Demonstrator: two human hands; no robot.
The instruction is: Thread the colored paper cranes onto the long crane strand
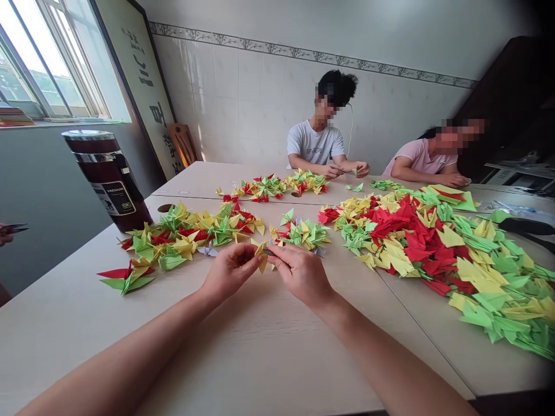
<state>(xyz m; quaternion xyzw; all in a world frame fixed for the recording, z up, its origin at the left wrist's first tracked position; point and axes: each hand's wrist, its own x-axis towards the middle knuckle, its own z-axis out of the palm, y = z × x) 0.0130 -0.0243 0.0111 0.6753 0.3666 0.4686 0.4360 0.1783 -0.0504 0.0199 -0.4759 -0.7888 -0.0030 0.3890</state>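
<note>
Over the near middle of the table, my left hand pinches a folded yellow paper crane between thumb and fingertips. My right hand is closed at the crane's right side. A small dark grey tip shows between its fingers against the paper; the rest of this slim tool is hidden in the hand. Just beyond my hands lies a small heap of green, yellow and red paper cranes. To the left spreads a longer heap of cranes, and one loose group sits nearest me.
A large pile of folded paper pieces covers the table's right side. A dark vacuum flask stands at the left. Across the table sit a person in white and one in pink. Another hand with a pointed tool enters far left.
</note>
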